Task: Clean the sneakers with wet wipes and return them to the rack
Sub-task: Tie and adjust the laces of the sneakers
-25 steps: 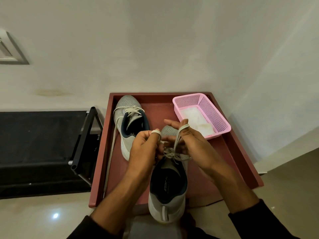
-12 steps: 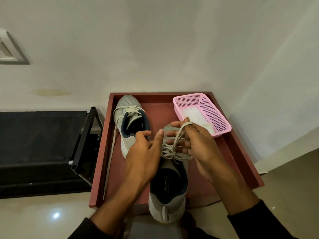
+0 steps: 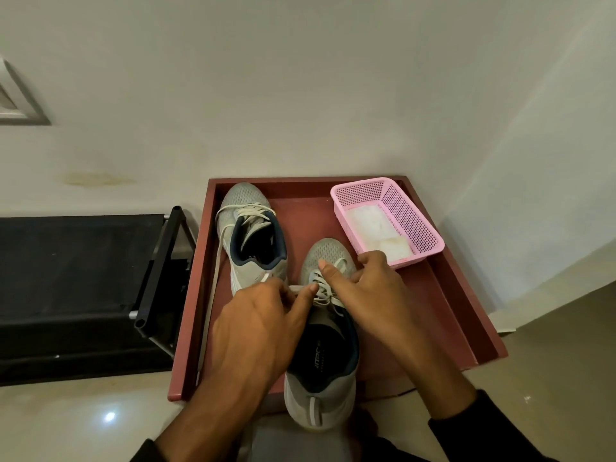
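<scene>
Both hands at frame centre work the laces of the near grey sneaker (image 3: pixel 321 368), heel hanging over the red tray's (image 3: pixel 466 315) lower edge: left hand (image 3: pixel 256 331) pinches a lace (image 3: pixel 300 288), right hand (image 3: pixel 376 291) fingers curl into the laces. Second sneaker (image 3: pixel 250 235) lies unlaced upper left in tray; pink basket (image 3: pixel 413 221) with wipes (image 3: pixel 376 228) upper right; black rack (image 3: pixel 83 281) at left.

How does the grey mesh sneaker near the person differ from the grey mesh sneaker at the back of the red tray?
The near grey mesh sneaker is being handled: the left hand and right hand pinch its laces, and its heel sticks out over the red wooden tray's front edge. The far grey mesh sneaker lies untouched, fully inside, one loose lace trailing forward. Both have navy collars and point toward the wall.
</scene>
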